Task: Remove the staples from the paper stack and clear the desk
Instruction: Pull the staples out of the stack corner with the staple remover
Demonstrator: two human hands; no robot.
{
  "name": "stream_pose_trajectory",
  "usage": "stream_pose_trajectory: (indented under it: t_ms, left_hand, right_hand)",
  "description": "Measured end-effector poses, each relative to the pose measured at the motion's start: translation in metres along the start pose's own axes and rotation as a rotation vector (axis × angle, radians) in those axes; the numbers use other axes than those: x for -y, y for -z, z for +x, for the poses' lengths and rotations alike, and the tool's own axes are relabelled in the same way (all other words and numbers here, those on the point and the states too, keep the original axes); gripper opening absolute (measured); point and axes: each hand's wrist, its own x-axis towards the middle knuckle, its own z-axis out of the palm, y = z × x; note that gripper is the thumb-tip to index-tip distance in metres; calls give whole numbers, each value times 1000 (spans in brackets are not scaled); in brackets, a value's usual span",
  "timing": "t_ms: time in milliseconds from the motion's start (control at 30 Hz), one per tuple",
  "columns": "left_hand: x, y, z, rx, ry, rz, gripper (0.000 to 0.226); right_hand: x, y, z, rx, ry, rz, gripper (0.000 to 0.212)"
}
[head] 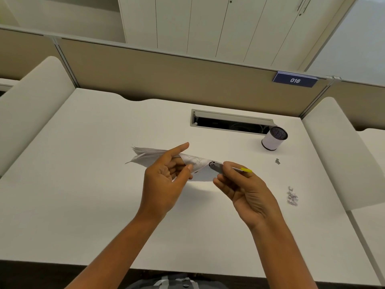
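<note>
You're pinching the paper stack [160, 156] in your left hand [164, 180], held above the desk [83, 163], long axis running left-right, while your right hand [243, 186] is gripping the staple remover [216, 166] at its right corner.

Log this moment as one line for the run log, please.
left hand: holds paper stack above desk | right hand: staple remover at stack corner | pulled staples: piled on desk, right

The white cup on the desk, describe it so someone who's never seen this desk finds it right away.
Find the long dark cable slot at the back of the white desk. At its right end stands the white cup, tilted. Unlike the small metal bits nearby, it is tall, round and dark-rimmed.
</note>
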Motion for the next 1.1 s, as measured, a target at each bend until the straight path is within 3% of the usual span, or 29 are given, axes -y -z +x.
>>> stream_pose_trajectory:
  t_ms: [167, 433, 667, 767, 933, 1100]
  left_hand:
    - [-2, -1, -2, 1, -2, -30, 51]
    - [23, -3, 25, -8, -42, 46, 51]
    - [39, 0, 13, -3, -191, 97, 51]
    - [74, -3, -13, -6, -38, 9, 50]
    - [143, -6, -56, -104, 429, 41, 45]
    - [184, -3, -71, -102, 631, 215, 51]
  right_hand:
    - [2, -1, -1, 95, 67, -37, 32]
    - [-6, 2, 10, -12, 50, -163, 44]
    - [-19, 17, 14, 56, -35, -86, 39]
    - [-27, 28, 18, 66, -45, -74, 35]
    - [-65, 52, 35, -25, -167, -249, 27]
    - [-113, 75, 52, -151, -297, -438, 32]
